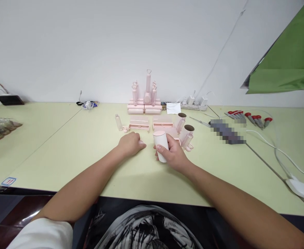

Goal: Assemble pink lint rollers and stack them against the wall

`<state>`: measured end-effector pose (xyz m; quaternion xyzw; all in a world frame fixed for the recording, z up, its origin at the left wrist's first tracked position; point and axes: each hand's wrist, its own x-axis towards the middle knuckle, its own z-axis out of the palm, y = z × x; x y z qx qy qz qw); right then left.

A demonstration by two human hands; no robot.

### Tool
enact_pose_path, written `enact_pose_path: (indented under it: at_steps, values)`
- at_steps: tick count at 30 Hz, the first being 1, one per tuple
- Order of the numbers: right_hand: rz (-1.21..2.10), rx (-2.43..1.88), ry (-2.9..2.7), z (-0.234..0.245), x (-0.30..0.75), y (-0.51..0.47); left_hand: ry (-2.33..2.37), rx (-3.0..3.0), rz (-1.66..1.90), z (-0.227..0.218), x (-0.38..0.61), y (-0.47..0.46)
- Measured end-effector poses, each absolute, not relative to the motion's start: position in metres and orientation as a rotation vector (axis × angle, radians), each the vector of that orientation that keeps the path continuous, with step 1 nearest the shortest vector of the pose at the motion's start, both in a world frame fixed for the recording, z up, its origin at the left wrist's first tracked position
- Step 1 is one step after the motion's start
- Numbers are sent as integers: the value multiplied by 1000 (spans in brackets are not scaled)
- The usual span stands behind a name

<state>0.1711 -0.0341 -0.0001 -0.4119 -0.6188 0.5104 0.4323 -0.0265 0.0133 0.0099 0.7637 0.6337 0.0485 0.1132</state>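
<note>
- Right hand clamped round a white cylinder, thumb across the near side, fingers wrapping behind; the cylinder's pink end faces up, tilted slightly left, centre of the scene!
- Over on the left, the left hand is curled in, fingers closed over a small pale pink piece that peeks out above the thumb.
- Just beyond the hands: a pink tray, and a clear bottle to its left.
- Right of the grip, an open-topped tube.
- Farther back, pink boxes line up near the wall.
</note>
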Motion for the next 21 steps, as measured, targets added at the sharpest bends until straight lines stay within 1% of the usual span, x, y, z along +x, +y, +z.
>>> enact_pose_path:
  at_steps: [6, 10, 14, 21]
  values:
    - [1258, -1018, -1533, 3, 171, -34, 1880, 2185, 106, 18, -31, 11]
    - [1270, -1002, -1521, 4, 171, -34, 1671, 2106, 61, 30, -48, 10]
    - [1297, -987, -1517, 2, 171, -34, 1521, 2198, -77, 36, -56, 6]
    - [1274, -1023, -1536, -1, 171, -32, 1457, 2224, -19, 33, -44, -1]
